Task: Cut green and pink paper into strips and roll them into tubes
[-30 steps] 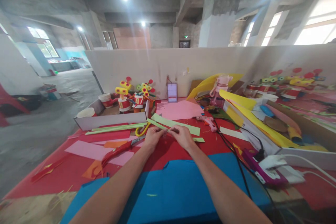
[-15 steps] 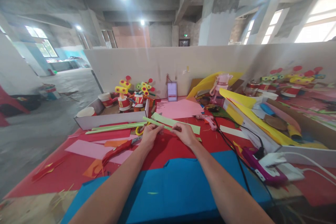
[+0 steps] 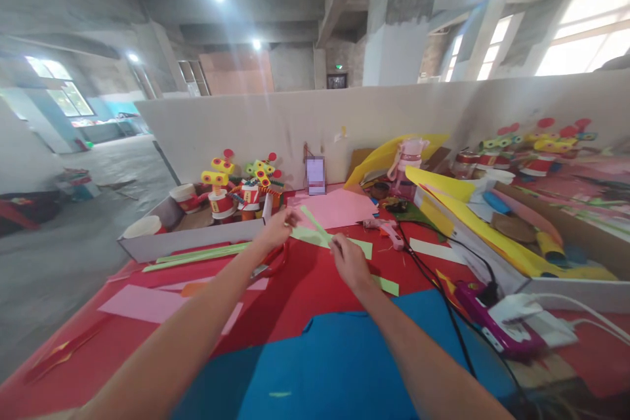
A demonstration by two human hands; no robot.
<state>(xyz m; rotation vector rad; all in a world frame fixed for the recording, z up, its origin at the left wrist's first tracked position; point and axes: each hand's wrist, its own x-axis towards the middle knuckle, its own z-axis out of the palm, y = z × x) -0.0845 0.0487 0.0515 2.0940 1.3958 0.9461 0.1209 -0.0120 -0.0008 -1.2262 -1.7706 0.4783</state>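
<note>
My right hand (image 3: 350, 264) pinches a narrow light green paper strip (image 3: 315, 222), which slants up and left from the fingertips. Just left of the strip's far end is my left hand (image 3: 278, 228), its fingers loosely curled and slightly apart, with nothing visible in them. Beneath the strip, a wider green paper piece (image 3: 361, 248) lies on the red sheet (image 3: 300, 285). Another bit of green paper (image 3: 386, 285) shows beside my right wrist; whether it joins the held strip I cannot tell. My left forearm partly hides scissors and pink paper (image 3: 140, 302).
Green strips (image 3: 197, 254) lie in front of a white box (image 3: 191, 239) with paper-cup figures (image 3: 221, 200). A pink glue gun (image 3: 388, 233), black cables and a purple power strip (image 3: 497, 321) are on the right. A phone (image 3: 315, 175) stands behind pink sheets (image 3: 335, 209). Blue cloth (image 3: 315, 367) lies nearest me.
My left hand has come off the green strip and moved left and up. The strip, in my right hand, has swung to point more upward. The view has shifted slightly.
</note>
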